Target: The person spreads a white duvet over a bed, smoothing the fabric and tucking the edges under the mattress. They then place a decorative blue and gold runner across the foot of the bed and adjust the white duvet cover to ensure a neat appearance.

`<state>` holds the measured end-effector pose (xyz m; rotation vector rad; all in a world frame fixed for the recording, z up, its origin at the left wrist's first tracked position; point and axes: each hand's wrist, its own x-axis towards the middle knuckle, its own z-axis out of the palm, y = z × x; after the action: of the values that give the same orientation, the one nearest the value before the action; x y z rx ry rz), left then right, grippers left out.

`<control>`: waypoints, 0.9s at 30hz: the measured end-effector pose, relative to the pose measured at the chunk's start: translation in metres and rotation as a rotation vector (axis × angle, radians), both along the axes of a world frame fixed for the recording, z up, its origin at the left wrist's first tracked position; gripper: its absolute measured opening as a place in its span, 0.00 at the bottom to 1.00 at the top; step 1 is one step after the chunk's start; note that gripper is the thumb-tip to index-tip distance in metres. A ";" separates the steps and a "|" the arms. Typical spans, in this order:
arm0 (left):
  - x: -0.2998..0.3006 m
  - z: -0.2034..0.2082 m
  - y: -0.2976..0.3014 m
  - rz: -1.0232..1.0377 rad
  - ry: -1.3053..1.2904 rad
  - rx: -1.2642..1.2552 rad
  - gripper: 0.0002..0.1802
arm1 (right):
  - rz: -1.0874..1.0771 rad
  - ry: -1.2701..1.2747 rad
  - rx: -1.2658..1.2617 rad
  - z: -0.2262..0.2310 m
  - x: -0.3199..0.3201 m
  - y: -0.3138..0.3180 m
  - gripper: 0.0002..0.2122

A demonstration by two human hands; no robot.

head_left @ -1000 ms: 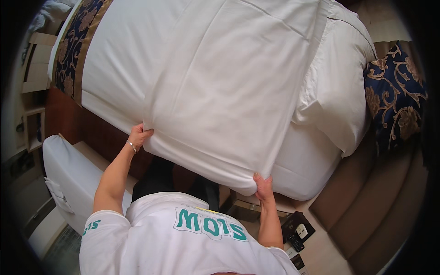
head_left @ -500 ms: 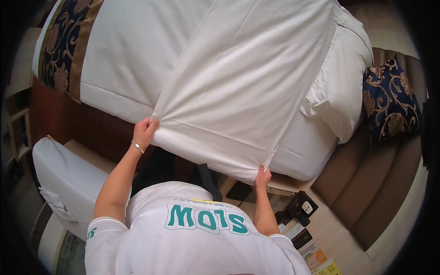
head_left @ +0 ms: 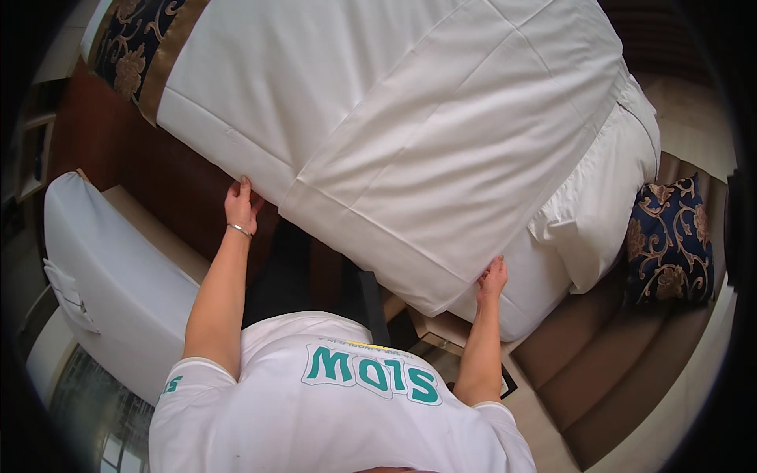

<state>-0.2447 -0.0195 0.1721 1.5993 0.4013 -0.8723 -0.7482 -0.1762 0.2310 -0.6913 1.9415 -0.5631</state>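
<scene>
Hardly anything of this kind is showing. A small flat dark-framed card (head_left: 505,386), perhaps a sign or leaflet, is lying on the floor beside the person's right forearm, mostly hidden; only a pale corner inside a black border is peeking out. The person's white shirt is carrying a teal print (head_left: 371,372) across the chest, reading upside down from this view, with a smaller teal mark (head_left: 170,385) on the left sleeve. No packages or screens are showing.
</scene>
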 end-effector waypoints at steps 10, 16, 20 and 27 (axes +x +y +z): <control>0.032 -0.009 0.043 -0.047 -0.200 -0.042 0.09 | 0.028 0.076 0.022 -0.010 -0.009 -0.001 0.14; 0.042 -0.037 0.046 -0.146 -0.526 0.378 0.09 | -0.016 -0.072 0.012 0.001 0.004 0.004 0.16; -0.005 0.022 -0.013 -0.294 -0.815 0.173 0.14 | -0.019 -0.080 0.132 -0.001 -0.015 0.020 0.20; -0.067 0.045 -0.095 -0.959 -0.645 0.194 0.13 | 0.048 -0.411 0.082 0.007 0.008 -0.003 0.19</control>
<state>-0.3121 -0.1143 0.2171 2.1622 -0.8282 -0.9410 -0.7400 -0.1793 0.2376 -0.5212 1.5519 -0.5454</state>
